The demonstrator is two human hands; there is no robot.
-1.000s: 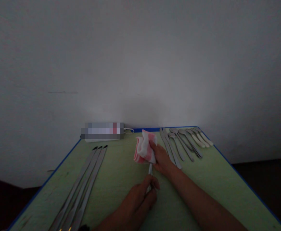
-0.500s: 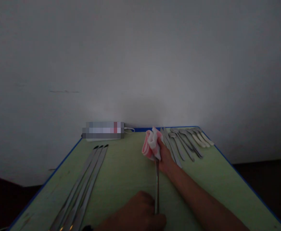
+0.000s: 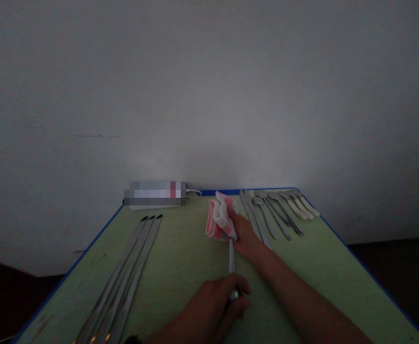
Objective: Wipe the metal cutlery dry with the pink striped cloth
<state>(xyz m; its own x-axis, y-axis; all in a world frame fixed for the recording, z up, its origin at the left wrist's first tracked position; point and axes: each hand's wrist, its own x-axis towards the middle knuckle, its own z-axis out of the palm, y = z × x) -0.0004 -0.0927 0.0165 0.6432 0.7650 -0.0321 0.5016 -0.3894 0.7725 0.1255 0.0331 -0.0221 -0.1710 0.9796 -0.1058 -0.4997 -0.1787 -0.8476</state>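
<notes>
My right hand (image 3: 246, 235) is closed round a folded pink-and-white cloth (image 3: 220, 217), which wraps the far part of a slim metal utensil (image 3: 233, 260). The cloth hides that far end, so I cannot tell what kind of utensil it is. My left hand (image 3: 218, 298) grips its near end, the fingers curled round the metal from the left and the rounded tip showing between them. The utensil is held above the table and points away from me. Two table knives (image 3: 254, 215) lie just right of my right hand.
On the green, blue-edged table (image 3: 181, 258), three long metal skewer-like tools (image 3: 134, 272) lie at left. Several spoons (image 3: 272, 215) and white-handled cutlery (image 3: 299, 205) lie back right. A blurred box (image 3: 155, 196) with a white cable (image 3: 194, 193) stands at the back, against the wall (image 3: 209, 95).
My right hand and the cloth have shifted slightly left. My left hand has moved up and forward along the utensil, its fingers now round the near end.
</notes>
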